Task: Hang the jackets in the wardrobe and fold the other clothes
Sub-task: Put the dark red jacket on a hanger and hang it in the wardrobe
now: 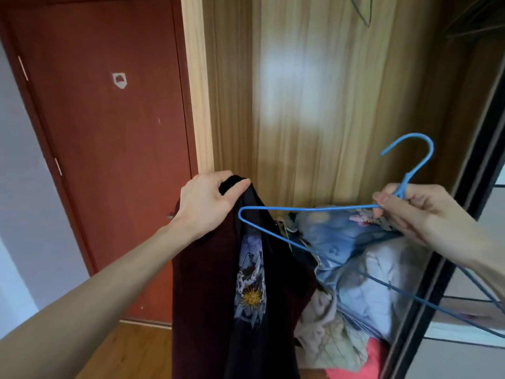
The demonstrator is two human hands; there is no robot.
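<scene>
My left hand [210, 199] grips the top of a dark maroon and black jacket [207, 291] that hangs down in front of the open wardrobe [314, 105]; a blue printed patch with a sun shows on it. My right hand [418, 212] pinches a blue wire hanger [306, 207] at its neck, hook pointing up. The hanger's left tip lies against the jacket just below my left hand.
A heap of loose clothes [355, 269], blue, beige and red, fills the wardrobe floor. Another hanger [364, 12] hangs high inside. A dark sliding-door frame [464, 214] stands at the right, a red-brown room door [109, 146] at the left, wooden floor below.
</scene>
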